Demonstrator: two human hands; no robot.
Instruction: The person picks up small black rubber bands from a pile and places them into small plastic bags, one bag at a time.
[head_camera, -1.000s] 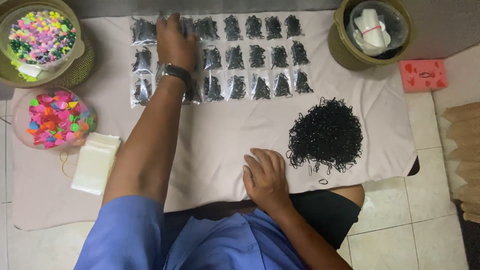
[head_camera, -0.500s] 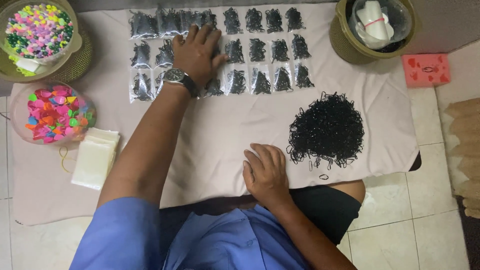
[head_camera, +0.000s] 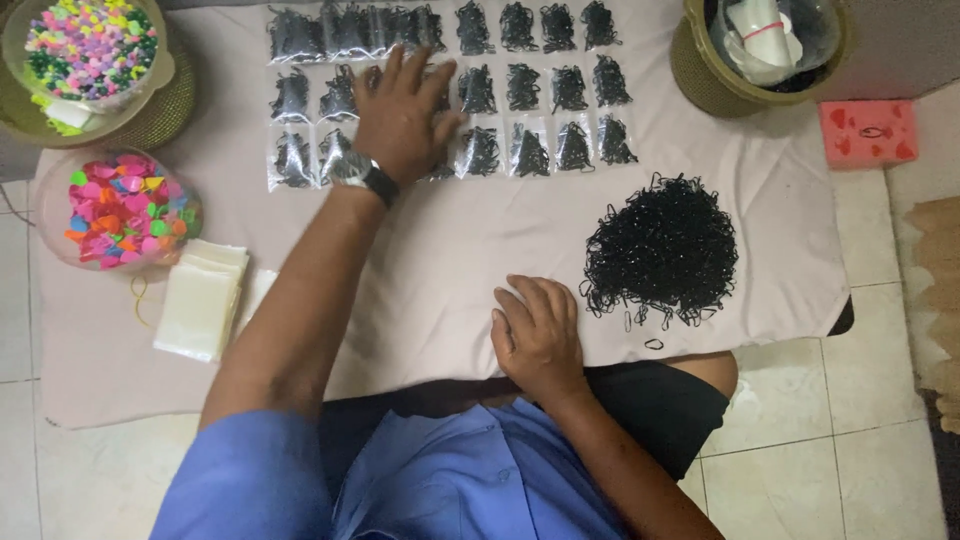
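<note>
My left hand (head_camera: 405, 115), with a wristwatch (head_camera: 362, 175) on the wrist, lies flat and spread over small clear bags of black bands (head_camera: 530, 95) laid in rows on a pale cloth (head_camera: 440, 250). My right hand (head_camera: 538, 335) rests palm down on the cloth near its front edge, fingers slightly apart, holding nothing. Just to its right is a loose pile of black rubber bands (head_camera: 665, 250).
A stack of empty clear bags (head_camera: 200, 300) lies at the left. Two bowls of coloured pieces (head_camera: 125, 210) (head_camera: 90, 50) stand at far left. A round basket with a container (head_camera: 765, 45) sits at top right, a pink sponge (head_camera: 868, 132) beside it.
My left hand has drawn back from the top row of bags to the middle rows and spread flat. The right hand has stayed put.
</note>
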